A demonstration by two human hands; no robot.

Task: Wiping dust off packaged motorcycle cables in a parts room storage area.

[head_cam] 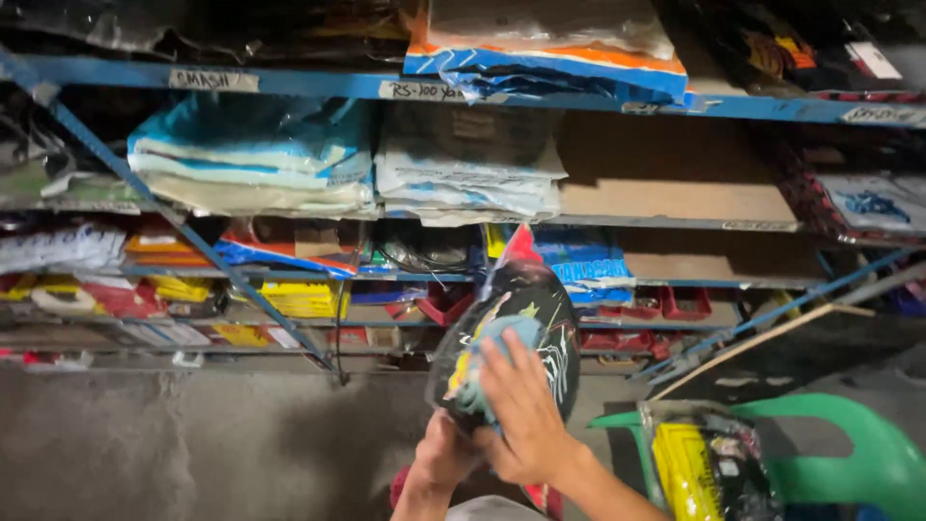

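**Two hands hold a wrapped dark packet in front of the stock shelves**

Both hands keep one dark oval packet (521, 333) up in the air, in a clear plastic wrap, with a red tip at its top and pale blue and yellow print on its face. It rests on nothing; it hangs before the lower shelves, near the middle of the view.

The left hand (446, 453) grips the packet from below, fingers closed around its bottom end, so it carries the weight. The right hand (521, 410) lies flat on the front face, fingers together and pressed on the wrap, thumb hidden; probably this steadies the slippery plastic.

Behind stands a blue metal rack (289, 85) with a diagonal brace. Its shelves are packed with flat bagged goods: a light blue stack (256, 154) at the left part of the second shelf, a white stack (468, 178) beside it, and an orange and blue pack (545, 48) over the front edge of the top shelf. To the right of the white stack, that shelf shows bare brown board.

Below the right hand, a green plastic chair (858, 453) holds a yellow packet (690, 468) on its seat, close to the right forearm. To the left, the grey concrete floor (174, 444) gives open room for moving.
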